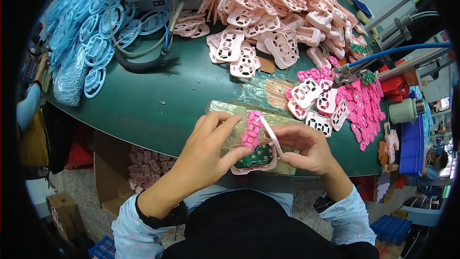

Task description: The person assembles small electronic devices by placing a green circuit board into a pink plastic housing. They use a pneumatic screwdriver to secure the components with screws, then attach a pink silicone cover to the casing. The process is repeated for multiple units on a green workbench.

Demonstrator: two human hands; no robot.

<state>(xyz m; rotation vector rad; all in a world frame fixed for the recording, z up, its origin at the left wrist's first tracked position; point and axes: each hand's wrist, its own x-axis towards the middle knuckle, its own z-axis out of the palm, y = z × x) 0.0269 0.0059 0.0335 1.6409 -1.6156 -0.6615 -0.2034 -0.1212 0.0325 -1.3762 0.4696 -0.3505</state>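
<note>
Near your bench's (191,98) front edge, the housing (258,169) and cover (272,136) are smooth, matt pale-pink plastic, the keypad strip (251,132) looks rubbery, and the circuit board (258,157) has a faint shine. Under them you have a block (223,109) wrapped in glossy, wrinkled film, on a smooth green top with a soft sheen. Toward the far edge, your frames (281,47) look like smooth moulded plastic; your sleeves (352,216) are matt cloth.

We see pinks and blues on a dark-green table (201,100).
We note light-blue parts (94,52) upper left, pale-pink frames (283,50) upper centre, a hot-pink button strip (251,130) and green circuit board (261,157) mid-frame, pink-flecked light-blue sleeves (132,225) below.
</note>
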